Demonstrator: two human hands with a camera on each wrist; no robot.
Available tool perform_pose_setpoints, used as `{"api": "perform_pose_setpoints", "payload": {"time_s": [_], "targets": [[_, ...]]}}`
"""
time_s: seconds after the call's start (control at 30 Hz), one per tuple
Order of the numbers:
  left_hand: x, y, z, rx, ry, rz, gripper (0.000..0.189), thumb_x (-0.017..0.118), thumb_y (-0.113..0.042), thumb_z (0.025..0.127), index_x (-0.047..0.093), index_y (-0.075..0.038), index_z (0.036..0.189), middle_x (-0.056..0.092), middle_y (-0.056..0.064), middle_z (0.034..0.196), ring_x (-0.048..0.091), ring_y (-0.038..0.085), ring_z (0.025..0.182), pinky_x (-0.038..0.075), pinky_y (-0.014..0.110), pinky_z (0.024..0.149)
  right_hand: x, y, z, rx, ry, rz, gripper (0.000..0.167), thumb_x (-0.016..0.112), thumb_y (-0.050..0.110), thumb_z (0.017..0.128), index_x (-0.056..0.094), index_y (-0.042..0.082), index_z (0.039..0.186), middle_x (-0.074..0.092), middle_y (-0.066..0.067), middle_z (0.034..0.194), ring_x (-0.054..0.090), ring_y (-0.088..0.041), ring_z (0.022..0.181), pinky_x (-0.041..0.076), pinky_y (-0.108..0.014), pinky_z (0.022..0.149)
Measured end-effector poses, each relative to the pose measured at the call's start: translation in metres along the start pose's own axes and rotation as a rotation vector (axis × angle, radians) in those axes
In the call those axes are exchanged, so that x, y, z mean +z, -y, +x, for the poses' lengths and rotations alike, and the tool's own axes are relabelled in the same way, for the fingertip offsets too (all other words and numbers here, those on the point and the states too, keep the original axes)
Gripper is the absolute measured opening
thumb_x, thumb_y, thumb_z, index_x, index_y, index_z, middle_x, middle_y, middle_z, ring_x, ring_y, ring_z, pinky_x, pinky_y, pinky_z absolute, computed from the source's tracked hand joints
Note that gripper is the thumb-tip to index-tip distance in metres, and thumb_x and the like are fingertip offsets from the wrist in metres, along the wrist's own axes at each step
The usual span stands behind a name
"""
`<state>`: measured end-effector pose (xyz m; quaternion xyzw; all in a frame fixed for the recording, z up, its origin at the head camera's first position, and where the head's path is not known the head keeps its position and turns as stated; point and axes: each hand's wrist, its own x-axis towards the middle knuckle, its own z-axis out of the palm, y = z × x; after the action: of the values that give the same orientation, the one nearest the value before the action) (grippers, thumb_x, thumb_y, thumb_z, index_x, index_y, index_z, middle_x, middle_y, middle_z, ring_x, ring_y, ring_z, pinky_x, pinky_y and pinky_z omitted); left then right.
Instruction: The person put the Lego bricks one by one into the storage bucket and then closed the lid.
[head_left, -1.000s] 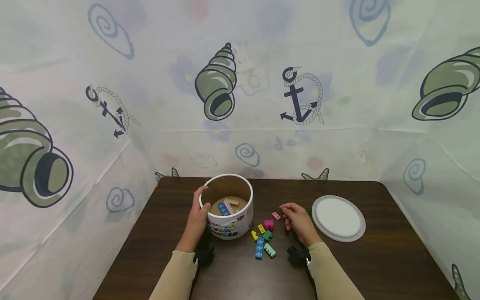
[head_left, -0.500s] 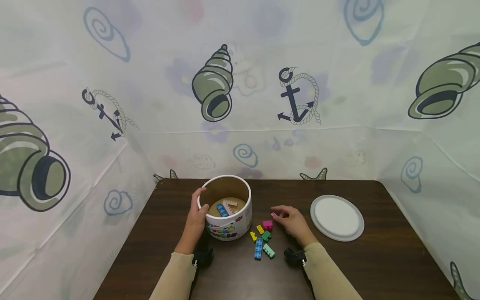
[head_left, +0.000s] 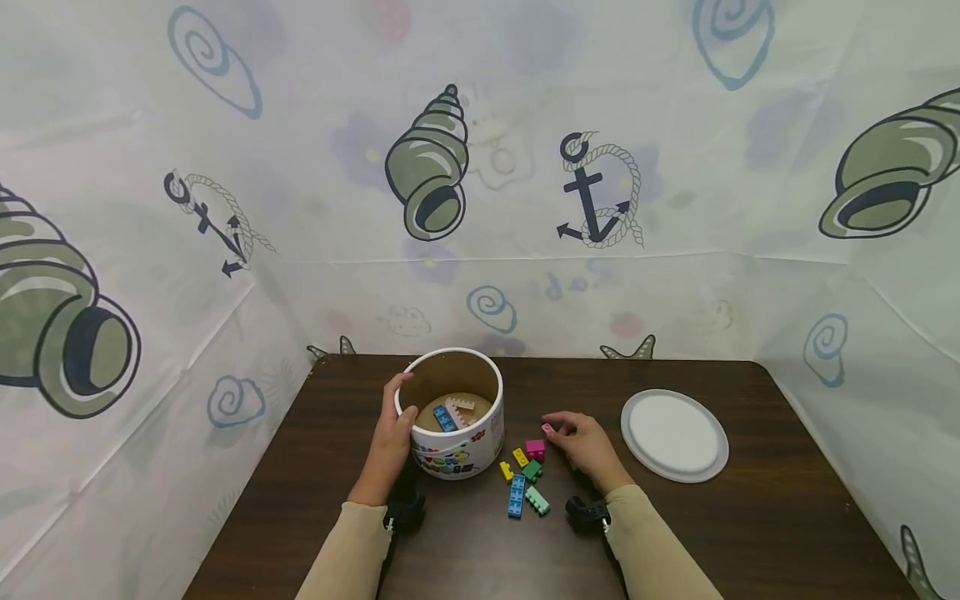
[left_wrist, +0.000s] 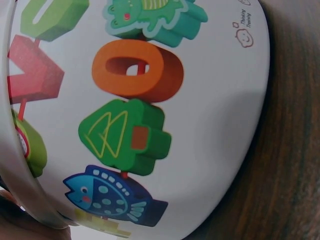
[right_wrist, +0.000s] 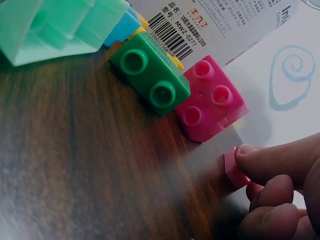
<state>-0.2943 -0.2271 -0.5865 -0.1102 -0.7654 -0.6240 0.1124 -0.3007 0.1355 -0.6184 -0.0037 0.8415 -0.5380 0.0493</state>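
Observation:
My left hand (head_left: 390, 442) grips the rim of a round white tub (head_left: 457, 458) printed with colourful shapes, thumb inside and fingers along the outer wall. Inside lie a blue toy brick (head_left: 444, 418) and pale pink ones (head_left: 461, 406). Between thumb and fingertips, my right hand (head_left: 588, 450) pinches a small pink brick (right_wrist: 235, 170), just beyond a magenta brick (right_wrist: 210, 100). Nearby on the table are a green brick (head_left: 532, 472), two yellow bricks (head_left: 521, 457), a long blue brick (head_left: 517, 497) and a mint brick (head_left: 537, 500).
A round white lid (head_left: 675, 436) lies flat on the dark wooden table (head_left: 795, 500), right of my right hand. White cloth (head_left: 510, 208) with shell and anchor prints hangs behind and along both sides of the table.
My right hand has moved left to the small pink brick, which lay on the table, and now pinches it. The left hand keeps its grip on the tub.

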Motion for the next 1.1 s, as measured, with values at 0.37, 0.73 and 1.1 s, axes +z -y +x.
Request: {"api": "perform_pose_setpoints", "payload": {"time_s": [0.37,0.73,1.1], "targets": [[0.0001,0.0009,0.0006,-0.001,0.001,-0.009,0.058,0.051,-0.028,0.111,0.031,-0.024,0.166,0.032,0.016,0.172,0.041,0.051,0.149,0.033,0.068,0.122,0.0000,-0.0001,0.0001,0.032,0.044,0.037,0.035,0.075,0.018,0.103,0.074,0.016,0.139,0.061,-0.008,0.089,0.056,-0.019,0.054,0.051,-0.032,0.050],[0.0003,-0.0004,-0.0006,-0.008,0.007,-0.004,0.058,0.050,-0.030,0.111,0.030,-0.026,0.166,0.032,0.015,0.172,0.042,0.050,0.149,0.033,0.069,0.123,-0.0002,-0.0009,0.0006,0.029,0.041,0.011,0.027,0.075,0.027,0.104,0.077,0.020,0.130,0.059,-0.008,0.085,0.057,-0.020,0.052,0.051,-0.032,0.049],[-0.0002,0.0002,0.0001,0.009,0.006,-0.004,0.058,0.050,-0.027,0.112,0.031,-0.026,0.166,0.033,0.014,0.172,0.041,0.051,0.150,0.032,0.069,0.123,0.0023,0.0010,0.0012,0.043,0.015,-0.044,0.011,0.076,0.025,0.103,0.080,0.017,0.110,0.059,-0.010,0.099,0.058,-0.021,0.054,0.052,-0.034,0.051]]}}
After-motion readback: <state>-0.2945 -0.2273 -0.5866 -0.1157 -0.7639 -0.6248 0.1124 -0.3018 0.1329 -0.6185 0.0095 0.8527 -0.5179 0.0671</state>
